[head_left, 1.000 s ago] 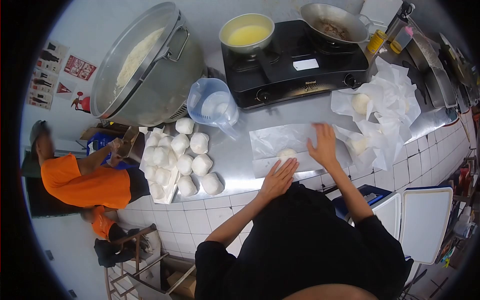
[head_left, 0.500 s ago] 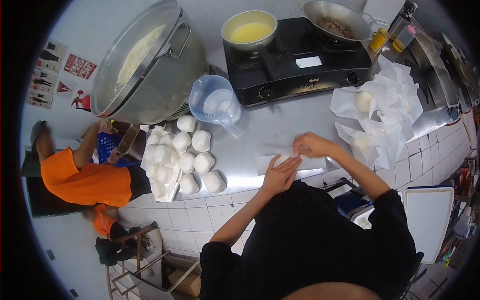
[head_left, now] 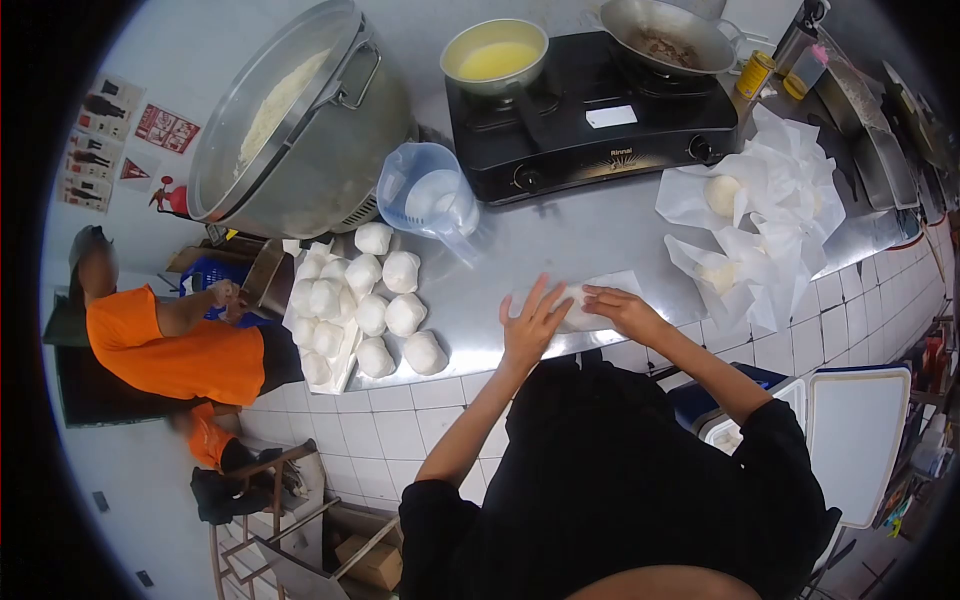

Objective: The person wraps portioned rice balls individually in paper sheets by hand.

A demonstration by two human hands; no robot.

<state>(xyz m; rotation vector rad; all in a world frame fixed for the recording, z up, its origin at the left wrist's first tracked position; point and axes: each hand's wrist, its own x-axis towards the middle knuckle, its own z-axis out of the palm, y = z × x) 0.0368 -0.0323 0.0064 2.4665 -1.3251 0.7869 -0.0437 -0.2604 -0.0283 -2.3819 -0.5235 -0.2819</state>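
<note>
Between left hand [head_left: 532, 322] and right hand [head_left: 626, 310]: paper [head_left: 582, 320] (white)

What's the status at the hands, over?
Left fingers spread, at left end of folded paper. Right fingers on the paper. Stove beyond, apart from the paper.

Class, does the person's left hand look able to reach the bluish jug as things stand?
Probably yes: bare counter lies between the left hand and the jug, with the white balls off to one side.
</note>
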